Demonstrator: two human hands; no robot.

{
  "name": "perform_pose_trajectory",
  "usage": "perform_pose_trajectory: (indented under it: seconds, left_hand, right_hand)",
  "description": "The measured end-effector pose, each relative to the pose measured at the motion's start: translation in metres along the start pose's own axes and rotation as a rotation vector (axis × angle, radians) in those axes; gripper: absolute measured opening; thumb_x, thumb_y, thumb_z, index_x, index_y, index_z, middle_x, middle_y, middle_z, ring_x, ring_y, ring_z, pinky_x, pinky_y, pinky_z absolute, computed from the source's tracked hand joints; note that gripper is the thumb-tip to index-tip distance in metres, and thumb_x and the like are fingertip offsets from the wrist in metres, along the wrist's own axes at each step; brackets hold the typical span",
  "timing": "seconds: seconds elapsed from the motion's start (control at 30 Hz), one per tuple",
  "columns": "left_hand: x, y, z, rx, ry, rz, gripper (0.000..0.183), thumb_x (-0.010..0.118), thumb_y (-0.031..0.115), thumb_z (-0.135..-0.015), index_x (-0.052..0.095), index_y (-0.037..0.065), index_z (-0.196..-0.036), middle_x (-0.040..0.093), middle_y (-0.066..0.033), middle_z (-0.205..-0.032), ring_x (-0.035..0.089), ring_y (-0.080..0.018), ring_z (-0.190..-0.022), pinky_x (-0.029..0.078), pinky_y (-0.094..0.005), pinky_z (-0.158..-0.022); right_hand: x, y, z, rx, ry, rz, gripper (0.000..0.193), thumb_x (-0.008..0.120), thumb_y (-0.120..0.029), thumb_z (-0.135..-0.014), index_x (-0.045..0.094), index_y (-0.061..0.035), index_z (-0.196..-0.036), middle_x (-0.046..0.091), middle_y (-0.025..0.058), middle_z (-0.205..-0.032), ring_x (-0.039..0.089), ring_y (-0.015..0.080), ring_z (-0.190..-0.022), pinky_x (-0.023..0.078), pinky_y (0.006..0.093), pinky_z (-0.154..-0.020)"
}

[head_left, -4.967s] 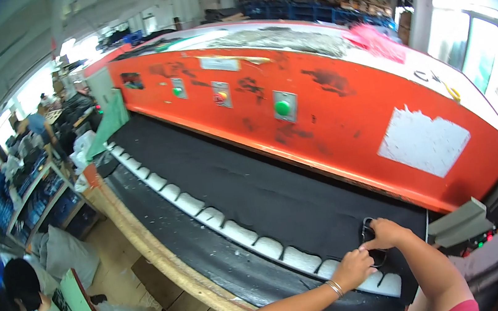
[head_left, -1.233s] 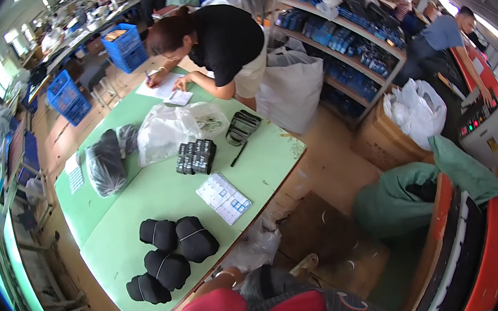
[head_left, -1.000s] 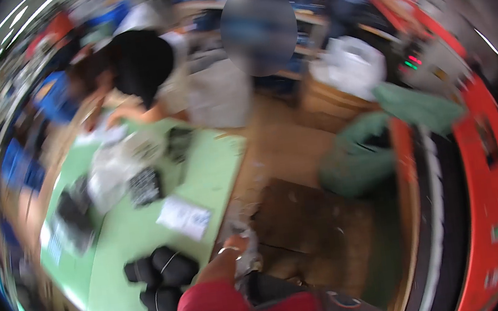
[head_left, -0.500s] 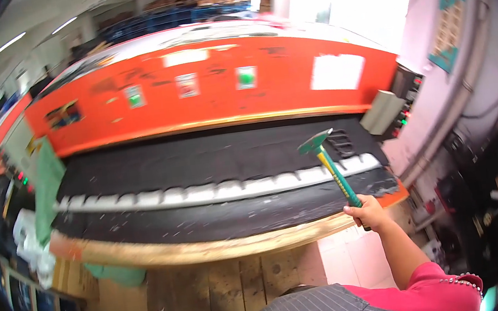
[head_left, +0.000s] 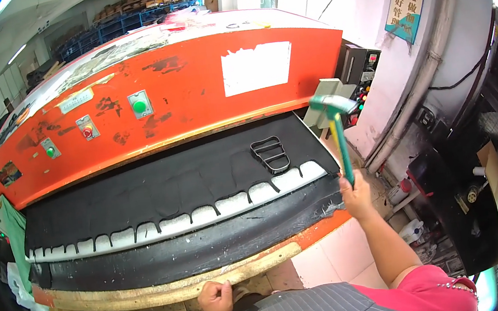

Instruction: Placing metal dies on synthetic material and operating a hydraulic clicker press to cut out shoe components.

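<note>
In my right hand (head_left: 356, 195) is a hammer (head_left: 345, 150) with a green and yellow handle, fingers wrapped round its lower end. The hammer is upright, its blurred head up by the right end of the red press. My left hand (head_left: 216, 299) is curled into a fist at the wooden front edge (head_left: 178, 290), with nothing seen in it. A black, strap-like cutting die (head_left: 271, 156) with several openings rests on the black sheet material (head_left: 189, 178). Along its near side the sheet has a row of scalloped cut-outs, where a white board (head_left: 174, 227) shows.
A long red press beam (head_left: 190, 82) with green and red push buttons spans the back. Dark control boxes (head_left: 359, 67) with lights stand at its right end. A pipe (head_left: 430, 65) runs down the right wall. Green cloth (head_left: 14, 228) hangs at the left.
The view has swung right and closer to the bench. My right hand has lifted the hammer away from the sheet, rightward. My left fist has come up to the wooden edge.
</note>
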State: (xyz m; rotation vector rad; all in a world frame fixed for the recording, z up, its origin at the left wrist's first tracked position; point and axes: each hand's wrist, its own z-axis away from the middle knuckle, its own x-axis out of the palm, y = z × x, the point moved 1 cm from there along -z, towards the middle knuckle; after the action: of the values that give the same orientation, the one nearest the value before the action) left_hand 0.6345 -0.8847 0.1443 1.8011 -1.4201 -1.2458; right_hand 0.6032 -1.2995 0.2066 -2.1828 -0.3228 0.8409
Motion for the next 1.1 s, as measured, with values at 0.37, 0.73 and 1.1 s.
perform_pose_trajectory:
  seconds: [0.37, 0.73, 1.1]
  left_hand:
    - [-0.006, -0.029, -0.078, -0.163, -0.209, 0.04, 0.025, 0.074, 0.014, -0.08, 0.058, 0.002, -0.064, 0.055, -0.0094, -0.06, 0.052, -0.0209, -0.053, 0.04, -0.0319, -0.051]
    - [0.041, -0.042, -0.086, -0.297, -0.5, 0.175, 0.025, 0.076, 0.023, -0.081, 0.064, 0.003, -0.07, 0.057, -0.006, -0.064, 0.056, -0.0137, -0.053, 0.043, -0.0263, -0.05]
    - [0.062, -0.023, -0.063, -0.561, -0.272, -0.004, 0.019, 0.074, 0.018, -0.081, 0.067, 0.001, -0.078, 0.06, -0.0057, -0.069, 0.057, -0.0101, -0.058, 0.046, -0.025, -0.055]
  right_hand:
    - [0.034, -0.007, -0.024, 0.505, -0.327, -0.061, 0.03, 0.059, -0.032, -0.095, 0.056, -0.0058, -0.081, 0.052, -0.0009, -0.063, 0.048, 0.0077, -0.057, 0.041, 0.0267, -0.051]
    - [0.086, -0.157, -0.271, 0.323, -0.561, -0.836, 0.023, 0.051, -0.02, -0.096, 0.054, 0.0003, -0.106, 0.06, 0.0087, -0.08, 0.056, 0.0136, -0.055, 0.047, 0.0277, -0.044]
    - [0.171, -0.112, -0.357, 0.288, -0.346, -1.281, 0.042, 0.032, -0.03, -0.104, 0.04, 0.0016, -0.131, 0.062, 0.0281, -0.109, 0.065, 0.0321, -0.094, 0.053, 0.0405, -0.086]
